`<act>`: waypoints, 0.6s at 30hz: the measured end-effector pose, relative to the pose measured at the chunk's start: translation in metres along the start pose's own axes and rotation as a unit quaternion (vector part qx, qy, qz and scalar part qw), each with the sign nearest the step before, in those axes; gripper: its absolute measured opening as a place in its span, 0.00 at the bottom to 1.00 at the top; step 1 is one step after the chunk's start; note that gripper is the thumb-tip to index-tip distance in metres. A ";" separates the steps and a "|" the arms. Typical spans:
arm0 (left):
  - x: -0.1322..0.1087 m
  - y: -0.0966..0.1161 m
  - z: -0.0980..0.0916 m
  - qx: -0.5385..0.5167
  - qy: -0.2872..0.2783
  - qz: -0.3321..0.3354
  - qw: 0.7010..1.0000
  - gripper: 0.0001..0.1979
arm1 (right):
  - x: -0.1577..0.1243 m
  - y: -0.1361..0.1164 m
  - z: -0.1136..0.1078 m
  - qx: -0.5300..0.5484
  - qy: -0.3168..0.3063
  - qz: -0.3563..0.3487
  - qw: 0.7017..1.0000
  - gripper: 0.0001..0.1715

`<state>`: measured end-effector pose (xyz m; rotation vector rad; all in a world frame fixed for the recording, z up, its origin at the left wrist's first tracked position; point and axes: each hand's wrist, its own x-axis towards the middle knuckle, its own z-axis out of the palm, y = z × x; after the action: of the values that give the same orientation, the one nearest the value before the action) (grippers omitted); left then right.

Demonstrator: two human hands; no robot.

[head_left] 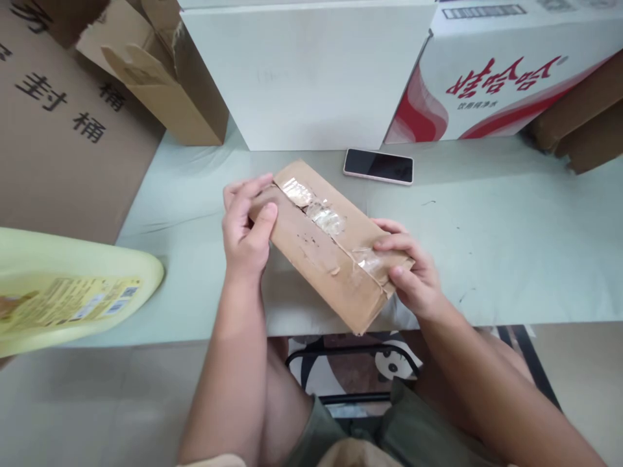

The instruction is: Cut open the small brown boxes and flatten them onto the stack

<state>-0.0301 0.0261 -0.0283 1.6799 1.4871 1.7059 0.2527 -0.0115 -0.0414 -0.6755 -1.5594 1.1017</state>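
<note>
Between my two hands is a flat brown cardboard box (311, 243), held tilted above the front part of the table. Strips of clear, wrinkled tape run along its seam, and the cardboard looks torn and scuffed near them. My left hand (248, 224) grips the upper left end, thumb on the face and fingers curled around the edge. At the lower right end my right hand (411, 269) is closed on the corner, thumb and fingers pressing the cardboard. The underside of the box and some fingertips are hidden.
A phone (378, 167) lies on the pale green table cover (491, 253) beyond the box. Behind stand a white carton (311, 78), a red-and-white carton (506, 84) and an opened cardboard box (185, 97). A yellow-green bottle (73, 288) juts in at left, beside a large carton (63, 162).
</note>
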 end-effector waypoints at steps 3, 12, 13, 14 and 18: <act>0.000 0.005 -0.004 0.023 -0.023 0.011 0.999 0.11 | -0.001 -0.001 0.001 0.001 0.004 0.000 1.000 0.14; 0.000 0.012 -0.003 0.050 -0.013 -0.022 0.998 0.14 | -0.003 0.007 0.001 0.055 0.003 0.037 0.998 0.33; 0.000 0.012 -0.004 0.038 -0.004 -0.028 0.999 0.13 | -0.004 0.009 0.001 0.065 0.013 0.054 0.996 0.38; 0.000 0.012 -0.006 0.019 0.006 -0.036 0.999 0.11 | -0.005 0.011 0.000 0.063 0.028 0.071 0.995 0.39; 0.001 0.015 -0.014 -0.071 0.086 -0.096 0.989 0.11 | -0.005 0.021 -0.004 -0.007 0.100 0.143 0.985 0.34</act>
<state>-0.0365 0.0145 -0.0123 1.3008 1.5078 1.8396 0.2556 -0.0059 -0.0627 -1.0124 -1.3257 1.1919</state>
